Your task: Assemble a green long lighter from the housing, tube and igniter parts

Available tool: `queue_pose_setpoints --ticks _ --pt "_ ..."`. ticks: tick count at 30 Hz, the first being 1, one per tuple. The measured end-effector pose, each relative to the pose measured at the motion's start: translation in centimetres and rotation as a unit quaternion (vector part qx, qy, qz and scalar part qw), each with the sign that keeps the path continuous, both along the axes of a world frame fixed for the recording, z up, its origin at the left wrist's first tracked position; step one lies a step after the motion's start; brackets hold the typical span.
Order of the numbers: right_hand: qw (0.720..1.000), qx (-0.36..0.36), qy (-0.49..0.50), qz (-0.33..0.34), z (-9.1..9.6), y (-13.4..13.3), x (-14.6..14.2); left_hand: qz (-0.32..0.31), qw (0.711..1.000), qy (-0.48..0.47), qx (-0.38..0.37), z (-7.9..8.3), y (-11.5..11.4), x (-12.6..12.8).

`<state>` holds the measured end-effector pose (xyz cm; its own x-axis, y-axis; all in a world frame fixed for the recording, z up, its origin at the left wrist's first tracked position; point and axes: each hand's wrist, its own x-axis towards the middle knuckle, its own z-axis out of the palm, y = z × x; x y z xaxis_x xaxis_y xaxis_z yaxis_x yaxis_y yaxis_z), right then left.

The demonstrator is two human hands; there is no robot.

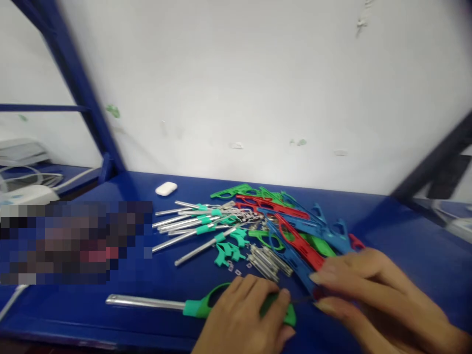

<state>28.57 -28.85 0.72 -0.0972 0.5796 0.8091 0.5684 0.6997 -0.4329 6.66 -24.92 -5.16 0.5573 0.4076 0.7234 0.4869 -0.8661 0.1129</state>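
My left hand [243, 314] is closed around the green handle of a long-nosed lighter [202, 307], which lies near the table's front edge. Its silver tube [147, 301] points left, with a teal collar where tube and handle meet. At the handle's right end, my right hand [372, 300] pinches a small screwdriver-like tool [317, 294] between thumb and fingers. The tool's dark red end is mostly hidden, and its thin shaft reaches toward the handle. Just beyond my hands lie silver metal cylinders [265, 263] and loose teal triggers [228, 250].
Several silver lighter tubes [188, 223] with teal collars lie mid-table. Beside them is a pile of red [300, 243], blue and green handle shells. A white case [166, 189] sits at the back of the blue table [147, 329], before a white wall. At left is a blurred-out patch.
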Motion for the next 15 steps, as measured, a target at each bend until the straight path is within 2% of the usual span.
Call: queue_pose_setpoints --ticks 3,6,10,12,15 --pt "0.999 -0.04 0.014 -0.009 1.5 -0.8 -1.9 -0.014 0.999 0.011 -0.028 0.3 -0.2 -0.4" --pt "0.998 -0.065 0.022 0.007 1.3 -1.2 -2.5 -0.015 0.999 0.016 -0.033 0.2 -0.3 -0.6" --pt "0.998 -0.023 0.064 -0.012 0.9 -1.5 -2.3 -0.017 0.998 0.036 -0.04 0.2 -0.4 -0.7" --pt "0.998 -0.044 0.047 -0.022 1.0 -1.6 -2.2 -0.017 0.998 0.038 -0.047 0.2 -0.4 -0.7" --pt "0.995 -0.093 0.038 0.018 1.2 -1.5 -2.4 -0.016 0.999 0.028 -0.036 0.2 -0.3 -0.6"
